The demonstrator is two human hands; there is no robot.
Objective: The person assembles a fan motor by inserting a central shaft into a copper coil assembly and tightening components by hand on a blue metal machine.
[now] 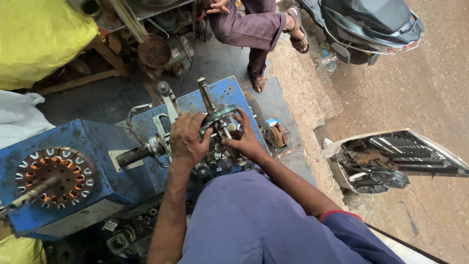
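Roughly, largest first: a blue winding machine (97, 146) fills the left and centre, paint worn and scabbed. A wound stator (54, 177) with copper coils is mounted on its left face, and a bare shaft (29, 194) pokes through it toward the camera.

A round metal former assembly (220, 120) is seated on the machine's spindle, at the top right of the blue body, below a threaded rod (206, 94). It is gripped from both sides: the left hand (188, 139) is clamped over its near-left edge, fingers curled; the right hand (244, 139) is pressed against its right side, fingers spread along the rim. A crank handle (134, 155) is seen just left of the left hand.

Risks, as judged:
- Fingers are wrapped around a part carried on a spindle. If the spindle is turned or powered, a pinch is likely.
- Loose small parts (215, 159) are piled right under the hands. A knock could scatter them off the edge into the clutter below.
- The threaded rod is close to the knuckles. A slip could scrape them.
- A seated person's sandalled foot (257, 82) is planted near the machine's far end, so a dropped part could land there.

Not resolved:
- Contact points under both palms are hidden, and what the fingertips actually pinch cannot be told.
- The former's fastening is masked by the hands.
- The machine's left end and the stator shaft are cut by the frame.
- A scooter (371, 24) and a detached body panel (391, 159) are only partly in view.
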